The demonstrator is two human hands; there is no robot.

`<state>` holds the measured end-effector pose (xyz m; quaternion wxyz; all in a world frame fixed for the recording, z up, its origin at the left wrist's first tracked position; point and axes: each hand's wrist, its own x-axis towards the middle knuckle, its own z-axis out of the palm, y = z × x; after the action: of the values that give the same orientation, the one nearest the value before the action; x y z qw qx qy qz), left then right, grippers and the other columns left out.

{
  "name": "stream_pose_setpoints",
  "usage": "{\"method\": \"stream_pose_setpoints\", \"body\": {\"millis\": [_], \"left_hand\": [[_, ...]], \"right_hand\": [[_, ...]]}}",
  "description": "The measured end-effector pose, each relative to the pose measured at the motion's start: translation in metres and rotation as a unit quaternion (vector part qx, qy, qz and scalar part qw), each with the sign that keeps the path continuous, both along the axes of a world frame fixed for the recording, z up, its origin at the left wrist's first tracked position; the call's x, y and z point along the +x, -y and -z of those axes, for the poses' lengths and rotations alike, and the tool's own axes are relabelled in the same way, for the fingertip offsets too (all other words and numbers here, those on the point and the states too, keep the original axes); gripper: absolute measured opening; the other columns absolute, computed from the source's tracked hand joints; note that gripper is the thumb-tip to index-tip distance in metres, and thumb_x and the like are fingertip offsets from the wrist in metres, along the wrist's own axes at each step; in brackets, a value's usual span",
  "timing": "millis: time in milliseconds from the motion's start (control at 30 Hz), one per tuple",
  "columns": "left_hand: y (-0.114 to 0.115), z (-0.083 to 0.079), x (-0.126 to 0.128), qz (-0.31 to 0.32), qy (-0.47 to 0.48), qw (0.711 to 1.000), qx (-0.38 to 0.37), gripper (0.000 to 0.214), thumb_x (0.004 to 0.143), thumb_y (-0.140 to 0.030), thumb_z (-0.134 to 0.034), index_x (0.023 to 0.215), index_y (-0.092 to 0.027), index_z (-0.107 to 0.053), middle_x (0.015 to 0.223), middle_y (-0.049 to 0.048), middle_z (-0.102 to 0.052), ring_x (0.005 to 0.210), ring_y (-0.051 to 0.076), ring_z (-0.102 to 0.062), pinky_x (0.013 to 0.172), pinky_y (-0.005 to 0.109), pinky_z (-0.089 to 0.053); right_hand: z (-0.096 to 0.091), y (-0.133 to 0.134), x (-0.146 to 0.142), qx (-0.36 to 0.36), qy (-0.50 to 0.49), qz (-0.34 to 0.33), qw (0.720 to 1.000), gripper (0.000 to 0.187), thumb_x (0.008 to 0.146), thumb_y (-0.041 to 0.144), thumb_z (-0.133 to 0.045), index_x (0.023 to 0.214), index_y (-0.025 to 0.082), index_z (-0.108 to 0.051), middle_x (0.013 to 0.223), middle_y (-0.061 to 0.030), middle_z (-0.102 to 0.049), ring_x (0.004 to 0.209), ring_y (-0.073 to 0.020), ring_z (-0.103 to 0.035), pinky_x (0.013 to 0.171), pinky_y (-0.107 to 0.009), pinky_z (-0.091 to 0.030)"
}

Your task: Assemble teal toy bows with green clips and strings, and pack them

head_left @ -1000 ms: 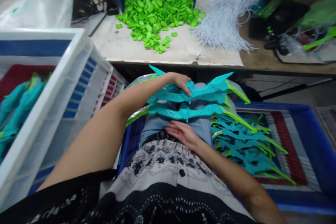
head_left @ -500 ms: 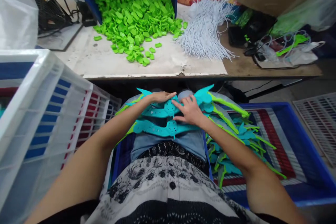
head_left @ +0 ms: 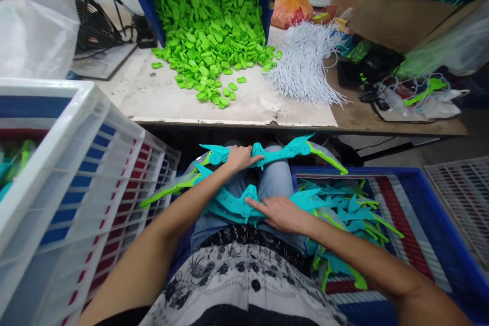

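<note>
My left hand (head_left: 241, 158) is closed around the middle of a turquoise toy bow (head_left: 284, 153) with bright green tips, held level over my knees. Nearer my waist, my right hand (head_left: 284, 214) grips a second turquoise toy bow (head_left: 229, 204) just right of its centre block, with the index finger stretched across it. Another turquoise part seems to lie against this nearer bow; my forearms and hand hide some of both. A gap shows between the far and near bows, with my jeans visible through it.
A blue crate (head_left: 454, 244) at my right holds several turquoise and green bows. To the left stands a white slatted basket (head_left: 82, 112). On the bench ahead are a heap of green plastic pieces (head_left: 210, 41), a bundle of white cords (head_left: 307, 63) and a fan (head_left: 89, 23).
The bows, close together before, are now apart. My left hand keeps one farther out, while my right hand has come back toward my waist with the other. The view has tilted up.
</note>
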<state>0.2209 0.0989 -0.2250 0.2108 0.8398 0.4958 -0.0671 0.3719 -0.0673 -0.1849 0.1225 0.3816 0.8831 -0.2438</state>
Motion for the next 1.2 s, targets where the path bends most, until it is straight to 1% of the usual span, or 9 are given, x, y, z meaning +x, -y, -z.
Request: {"method": "stream_pose_setpoints", "body": {"millis": [100,200,333,467,600,767,933,1067,1200], "left_hand": [[0.02,0.003,-0.003,0.017,0.009,0.999,0.034,0.074,0.087,-0.061,-0.033,0.129,-0.002,-0.047,0.099,0.022,-0.067,0.098,0.034,-0.061,0.097,0.046,-0.034],[0.038,0.007,-0.006,0.027,0.033,0.994,0.097,0.081,0.086,-0.055,-0.042,0.142,0.001,-0.027,0.124,0.0253,-0.056,0.12,0.035,-0.048,0.11,0.051,-0.018],[0.049,0.009,-0.012,0.049,0.037,0.989,0.133,0.077,0.083,-0.041,-0.049,0.146,-0.007,-0.023,0.145,0.0194,-0.037,0.139,0.033,-0.023,0.115,0.054,-0.003],[0.05,0.003,-0.026,0.079,0.033,0.987,0.139,0.081,0.078,-0.038,-0.057,0.147,-0.014,-0.021,0.146,0.0173,-0.036,0.141,0.034,-0.019,0.114,0.056,-0.008],[0.045,-0.004,-0.029,0.098,0.051,0.989,0.094,0.079,0.078,-0.038,-0.06,0.144,-0.012,-0.025,0.141,0.0194,-0.04,0.135,0.034,-0.031,0.112,0.052,-0.017],[0.027,-0.007,-0.014,0.104,0.057,0.992,0.034,0.085,0.077,-0.04,-0.063,0.143,-0.007,-0.02,0.124,0.0218,-0.054,0.117,0.033,-0.05,0.101,0.047,-0.035],[0.01,-0.001,-0.009,0.107,0.073,0.991,-0.03,0.096,0.073,-0.038,-0.068,0.144,-0.003,-0.014,0.12,0.0247,-0.056,0.107,0.034,-0.057,0.088,0.04,-0.044],[-0.006,0.002,-0.011,0.094,0.115,0.983,-0.104,0.094,0.072,-0.038,-0.066,0.144,-0.004,-0.016,0.128,0.0244,-0.053,0.114,0.034,-0.055,0.09,0.038,-0.044],[-0.028,-0.002,-0.007,0.042,0.202,0.939,-0.275,0.062,0.078,-0.032,-0.053,0.135,-0.012,-0.039,0.12,0.0117,-0.062,0.103,0.023,-0.061,0.084,0.028,-0.046]], "right_hand": [[-0.013,-0.006,0.004,-0.061,-0.022,-0.067,0.996,0.077,0.077,0.042,-0.066,0.144,0.032,-0.029,0.102,-0.0129,-0.063,0.082,-0.025,-0.061,0.065,-0.031,-0.042],[-0.029,-0.053,0.004,-0.113,-0.086,-0.08,0.987,0.041,0.083,0.044,-0.058,0.121,0.031,-0.059,0.092,-0.008,-0.067,0.073,-0.021,-0.061,0.063,-0.029,-0.043],[-0.035,-0.178,-0.02,0.08,-0.211,0.117,0.967,0.032,0.091,0.02,-0.038,0.111,0.021,-0.064,0.109,-0.0092,-0.065,0.096,-0.0216,-0.057,0.085,-0.036,-0.044],[-0.018,-0.291,-0.054,0.205,-0.19,0.107,0.954,0.033,0.081,0.007,-0.045,0.111,0.013,-0.058,0.137,-0.0128,-0.047,0.126,-0.0294,-0.036,0.1,-0.05,-0.033],[-0.002,-0.336,-0.069,0.18,-0.147,0.071,0.97,0.021,0.081,0.01,-0.05,0.1,0.013,-0.058,0.127,-0.0137,-0.054,0.128,-0.0302,-0.033,0.099,-0.051,-0.029],[-0.009,-0.323,-0.057,0.215,-0.19,0.114,0.951,0.024,0.087,0.022,-0.049,0.107,0.012,-0.056,0.117,-0.0148,-0.056,0.119,-0.0292,-0.04,0.097,-0.047,-0.031],[-0.022,-0.239,0.001,0.184,-0.265,0.125,0.938,0.035,0.089,0.034,-0.046,0.117,0.014,-0.055,0.115,-0.0099,-0.06,0.11,-0.0241,-0.048,0.096,-0.041,-0.037],[-0.004,-0.16,0.043,0.089,-0.242,0.111,0.96,0.029,0.088,0.036,-0.048,0.107,0.019,-0.063,0.117,-0.0094,-0.064,0.11,-0.0245,-0.052,0.094,-0.044,-0.041],[0.024,-0.127,0.051,0.065,-0.238,0.145,0.958,0.029,0.09,0.035,-0.046,0.106,0.021,-0.065,0.123,-0.01,-0.062,0.116,-0.0255,-0.052,0.097,-0.049,-0.039]]}}
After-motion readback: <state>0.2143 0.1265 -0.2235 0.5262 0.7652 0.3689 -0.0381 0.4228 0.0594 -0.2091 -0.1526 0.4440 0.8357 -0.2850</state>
